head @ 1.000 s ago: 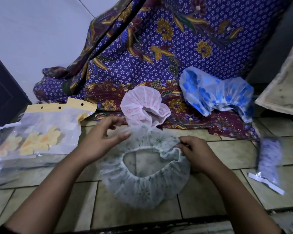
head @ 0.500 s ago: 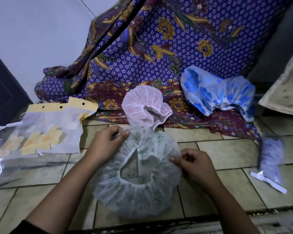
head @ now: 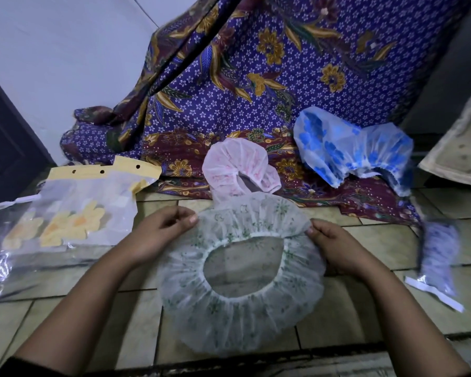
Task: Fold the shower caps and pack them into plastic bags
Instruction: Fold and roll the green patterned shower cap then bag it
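Cap in hand: we see a thin white shower cap with a small green print (head: 239,303) held up over the tiled floor (head: 346,317), its elastic opening facing us — round and spread wide.
Left hand: left hand (head: 161,232) pinches the cap's upper-left rim betw. thumb and fingertips (head: 193,220); other fingers curled in.
Right hand: right hand (head: 335,246) pinches the upper-right rim, fingers closed on the gathered edge.
Pink cap: a crumpled pale pink shower cap (head: 237,170) lies just behind the held one, on the hem of the purple and maroon floral batik cloth (head: 256,85) that hangs down the back.
Blue cap: a white shower cap w/ blue flower print (head: 348,148) lies on the same cloth, to the right, apart from the pink one.
Bags, left: clear plastic bags with a yellow card header (head: 93,208) lie flat on the floor; yellow flower shapes show through. We can't tell how many bags there are.
Packed bag, right: a small clear plastic bag holding a folded bluish cap (head: 438,254) lies on the tiles — blurred, so we can't read its print.
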